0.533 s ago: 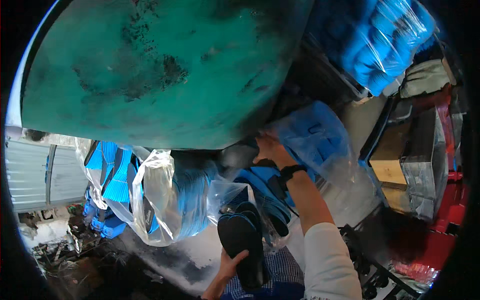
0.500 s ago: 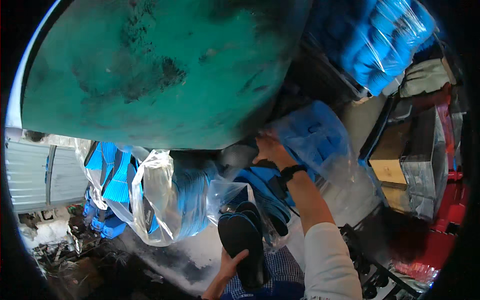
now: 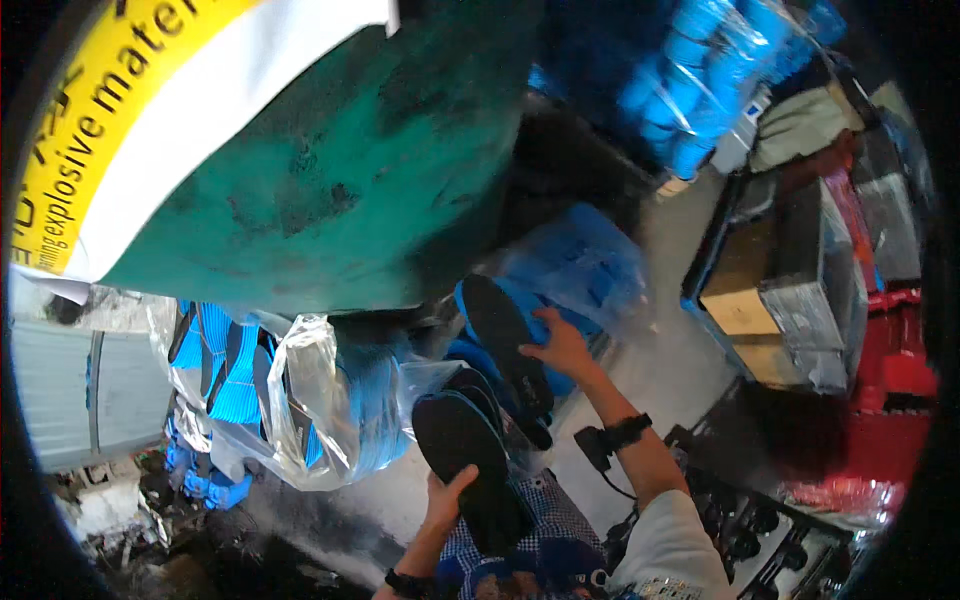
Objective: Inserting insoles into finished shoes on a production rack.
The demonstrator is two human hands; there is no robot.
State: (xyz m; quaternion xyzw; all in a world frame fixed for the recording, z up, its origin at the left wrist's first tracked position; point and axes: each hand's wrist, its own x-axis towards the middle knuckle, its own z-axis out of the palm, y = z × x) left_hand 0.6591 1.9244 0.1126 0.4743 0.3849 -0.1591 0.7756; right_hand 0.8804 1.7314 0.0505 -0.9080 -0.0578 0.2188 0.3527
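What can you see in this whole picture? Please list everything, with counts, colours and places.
Left insole: at least one, black with blue edging, lower centre
Right insole: at least one, black with blue edging, centre
Insole bag: one, clear, blue-and-black insoles inside, left of centre
Blue-filled bag: one, translucent, right of centre
Wrapped bundles: several, blue, top right
Curved surface: one, smudged green, upper left
Sign: one, yellow-white, top left
Box: at least one, tan-grey, right
Unidentified object: red, right edge
Wristbands: two, black, both wrists
Left fingers: one set, gripping left insole
Right fingers: one set, gripping right insole
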